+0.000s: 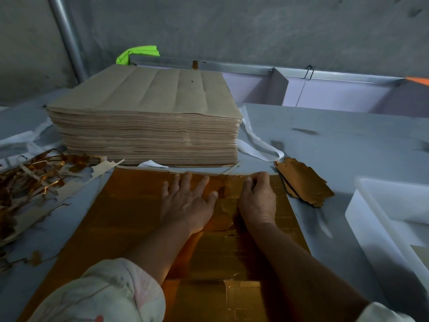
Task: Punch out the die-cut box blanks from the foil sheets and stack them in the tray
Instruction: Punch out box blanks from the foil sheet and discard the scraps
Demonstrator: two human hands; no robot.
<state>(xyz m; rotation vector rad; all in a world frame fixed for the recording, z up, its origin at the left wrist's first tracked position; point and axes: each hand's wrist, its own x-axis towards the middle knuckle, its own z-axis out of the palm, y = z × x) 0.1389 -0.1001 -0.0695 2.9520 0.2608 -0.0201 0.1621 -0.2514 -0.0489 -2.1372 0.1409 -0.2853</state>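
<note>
1. The foil sheet [130, 217] lay at 6 o'clock, in front of the brown stack [144, 117] at 12.
2. The left hand [188, 203] pressed it flat, fingers straight and spread.
3. The right hand [257, 201] curled over the sheet's far edge, apparently pinching a blank loose, so this was the punching step.
4. Next, I judged, the blank needed tearing free and carrying to the loose blanks [304, 184] and white tray [371, 240] at 3 o'clock.

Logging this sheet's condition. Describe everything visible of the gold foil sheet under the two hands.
The gold foil sheet is a large, shiny orange-gold card lying flat on the grey table, its far edge by the brown stack. Die-cut outlines score it, and it is crumpled between the hands. The left hand presses flat on it; the right hand curls its fingers over the far edge.
</note>
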